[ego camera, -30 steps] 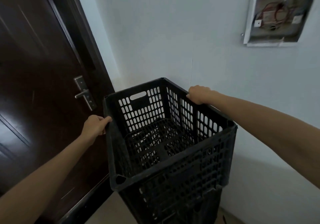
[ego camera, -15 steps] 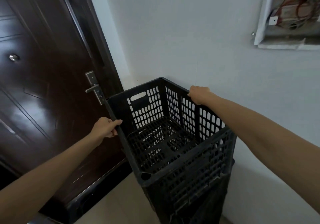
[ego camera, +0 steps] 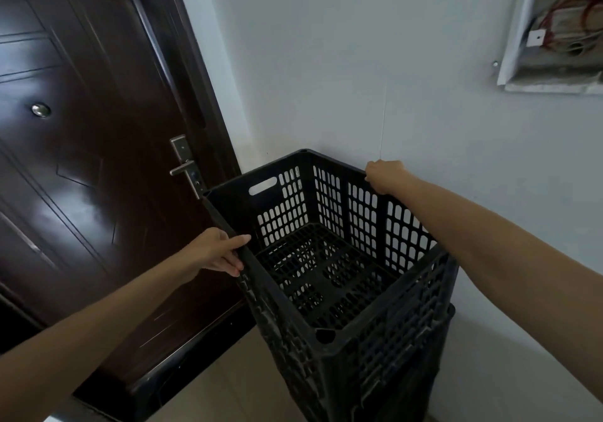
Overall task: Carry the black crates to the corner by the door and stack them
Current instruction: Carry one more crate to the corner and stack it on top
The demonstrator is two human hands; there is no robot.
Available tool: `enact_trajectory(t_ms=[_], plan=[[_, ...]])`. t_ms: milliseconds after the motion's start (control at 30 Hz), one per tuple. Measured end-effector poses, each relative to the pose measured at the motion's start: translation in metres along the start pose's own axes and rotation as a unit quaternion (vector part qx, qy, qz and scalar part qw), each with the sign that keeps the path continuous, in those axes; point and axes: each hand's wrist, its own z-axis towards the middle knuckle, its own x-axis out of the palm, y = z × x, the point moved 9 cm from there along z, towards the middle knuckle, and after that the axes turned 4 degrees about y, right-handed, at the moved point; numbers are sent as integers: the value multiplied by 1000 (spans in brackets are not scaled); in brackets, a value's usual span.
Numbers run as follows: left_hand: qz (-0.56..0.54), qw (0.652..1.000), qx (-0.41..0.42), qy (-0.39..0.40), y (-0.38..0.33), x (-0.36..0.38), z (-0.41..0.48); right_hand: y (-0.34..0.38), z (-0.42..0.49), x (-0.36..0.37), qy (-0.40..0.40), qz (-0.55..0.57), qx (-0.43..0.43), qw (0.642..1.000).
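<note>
Hands grip opposite sides of the top crate. The left hand holds the crate's left rim, thumb laid over the top edge and fingers against the outer face. The right hand is curled over the crate's far right rim, knuckles up, close to the wall. Both forearms reach in bare from the near side of the crate.

This black slotted crate has nothing in it and sits upright on a lower crate of the same dark plastic, whose rim shows just under the top crate's right side. Whether the two are fully seated together cannot be told.

Left of the crate stands a dark brown door, its metal handle just beyond the crate's far left corner and a peephole higher up. Behind and right of the crate runs the pale wall, so the stack fills the corner. Up and to the right of the crate, an open wall box shows red wires. Beige floor lies below the crate's left side.
</note>
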Motion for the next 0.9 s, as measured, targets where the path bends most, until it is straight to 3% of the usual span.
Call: enact_trajectory(t_ms=[100,200,267,333,400,467,567,667,733,767,900], plan=[[111,993,50,2,-9,-4,-2,2,-6,-2,6,-10,10,1000],[251,964,88,-5,-19,-8,-4,4,-18,-5,-12,-9,26,1000],[386,914,116,-51,-30,-12,-11,8,-29,-2,-28,-2,28,999],[487,842,182,-144,-51,-18,-19,17,-44,5,-27,-4,19,999],[536,774,263,-212,-69,-16,-25,34,-66,7,-19,1,-15,1000],[541,740,323,-235,-75,-5,-21,57,-94,4,-12,20,-45,999],[482,756,387,-217,-73,11,-8,88,-132,-8,10,111,-65,992],[380,817,407,-149,-61,14,10,124,-173,-22,57,270,-90,957],[336,844,408,-90,-52,15,17,153,-198,-29,69,299,-107,946],[345,834,424,-81,-49,17,16,168,-210,-28,77,298,-113,945],[427,732,519,-115,-44,28,-5,207,-240,-2,113,233,-92,961]])
